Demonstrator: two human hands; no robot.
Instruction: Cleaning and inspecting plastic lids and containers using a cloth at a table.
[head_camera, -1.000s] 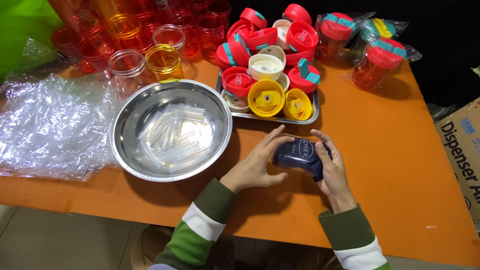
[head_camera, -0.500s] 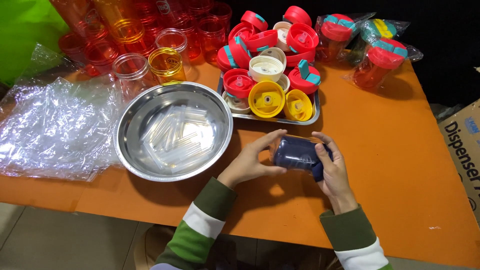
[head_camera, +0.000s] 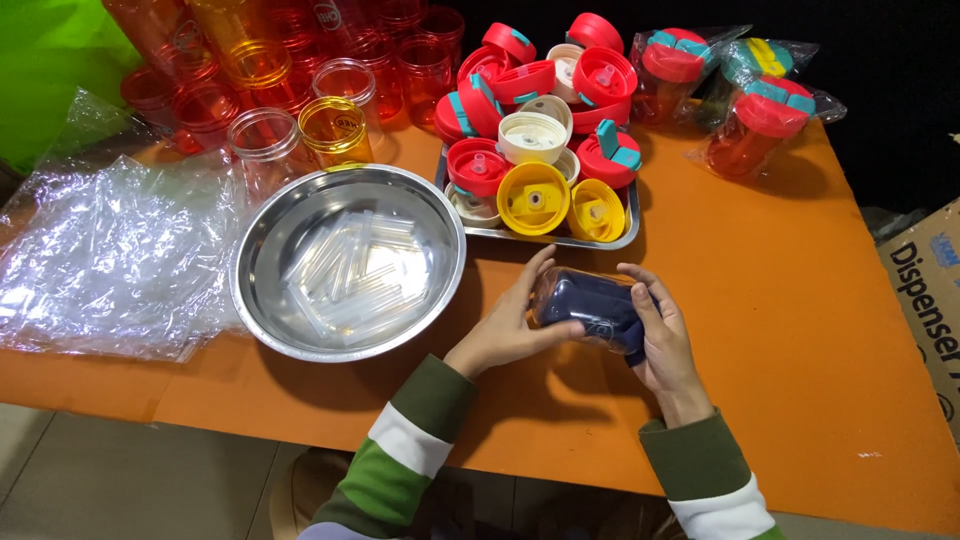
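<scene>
Head view — dark blue bottle (head_camera: 592, 310) lies sideways, gripped between left hand (head_camera: 505, 325) and right hand (head_camera: 662, 340).

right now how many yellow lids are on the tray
2. Both lie at the front edge of the tray, side by side: a larger yellow lid and a smaller one to its right. More could be hidden under the red lids piled behind.

surface: orange table (head_camera: 820, 330) filling most of the frame | floor: pale grey tiles (head_camera: 130, 480) along the bottom left | upper left: bright green sheet (head_camera: 50, 60) | upper right: dark, unlit backdrop (head_camera: 890, 60) | right edge: brown cardboard box (head_camera: 925, 290) beside the table | light: bright, from above, soft shadows
</scene>
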